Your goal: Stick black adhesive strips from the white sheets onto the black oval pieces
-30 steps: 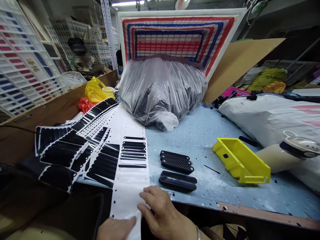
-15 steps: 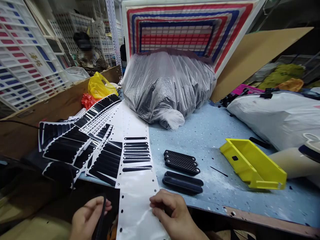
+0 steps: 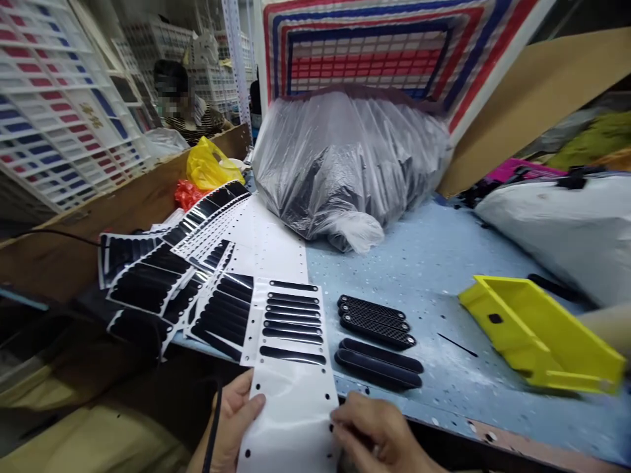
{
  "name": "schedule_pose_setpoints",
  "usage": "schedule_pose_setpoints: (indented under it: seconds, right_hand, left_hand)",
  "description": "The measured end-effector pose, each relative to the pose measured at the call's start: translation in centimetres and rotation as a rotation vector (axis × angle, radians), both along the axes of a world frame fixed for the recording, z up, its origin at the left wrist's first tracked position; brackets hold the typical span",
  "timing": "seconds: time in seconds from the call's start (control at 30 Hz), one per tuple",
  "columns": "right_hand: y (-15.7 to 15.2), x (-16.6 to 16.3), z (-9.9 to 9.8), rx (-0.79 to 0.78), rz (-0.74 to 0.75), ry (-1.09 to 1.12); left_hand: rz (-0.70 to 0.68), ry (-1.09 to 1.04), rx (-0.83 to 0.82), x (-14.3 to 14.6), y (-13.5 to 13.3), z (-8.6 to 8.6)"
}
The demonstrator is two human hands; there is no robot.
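Note:
A white backing sheet [image 3: 290, 401] with several glossy black adhesive strips [image 3: 293, 317] hangs over the table's near edge. My left hand [image 3: 231, 420] grips its left edge, thumb on top and fingers beneath. A narrow black strip-like piece [image 3: 213, 427] runs along the outside of that hand; whether the hand holds it I cannot tell. At the sheet's right edge my right hand [image 3: 377, 430] is closed, fingertips pinched on the edge. To the right lie several black textured bars [image 3: 377, 322] and two smooth black bars [image 3: 379, 363].
More strip sheets [image 3: 158, 279] are heaped at left. Behind them sits a yellow bag [image 3: 210, 164]. A large clear bag of dark items [image 3: 340, 171] stands at the back. A yellow bin [image 3: 542, 335] is at right. A person [image 3: 187, 108] sits beyond the wooden board [image 3: 118, 184].
My left hand has moved right and taken hold of the sheet's left edge. The sheet's strip part has come nearer me. The view has shifted left.

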State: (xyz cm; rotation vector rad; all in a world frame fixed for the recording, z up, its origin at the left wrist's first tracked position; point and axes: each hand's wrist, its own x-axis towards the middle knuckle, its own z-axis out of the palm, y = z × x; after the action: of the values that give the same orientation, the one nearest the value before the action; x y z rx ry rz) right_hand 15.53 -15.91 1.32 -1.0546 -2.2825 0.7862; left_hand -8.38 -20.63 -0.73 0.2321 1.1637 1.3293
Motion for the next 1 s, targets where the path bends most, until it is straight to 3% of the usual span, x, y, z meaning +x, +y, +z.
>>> schedule_pose_setpoints:
  seconds: [0.1, 0.2, 0.37, 0.5, 0.67, 0.8, 1.0]
  right_hand:
    - [2.9, -2.5, 2.1, 0.238, 0.069, 0.058]
    - [4.3, -5.7, 2.0, 0.296, 0.124, 0.052]
    - [4.0, -8.6, -0.6, 0.231, 0.153, -0.016]
    - [4.1, -8.5, -1.6, 0.182, 0.164, -0.027]
    - [4.3, -8.3, -0.7, 0.059, 0.082, 0.067]
    - [4.3, -9.0, 0.3, -0.082, 0.003, 0.041]
    - [6.4, -8.2, 1.1, -0.121, 0.036, 0.204]
  left_hand:
    - [-0.022, -0.015, 0.08, 0.2, -0.2, 0.5]
    - [-0.038, -0.047, 0.111, 0.3, -0.1, 0.9]
    - [0.093, -0.091, 0.099, 0.4, 0.7, 0.9]
    - [0.099, 0.048, 0.087, 0.3, 1.6, 0.6]
    - [0.001, 0.221, 0.155, 0.7, 2.4, 1.5]
    - [-0.058, 0.186, 0.166, 1.4, 3.1, 2.6]
    - [-0.086, 0.201, 0.144, 0.3, 4.3, 1.9]
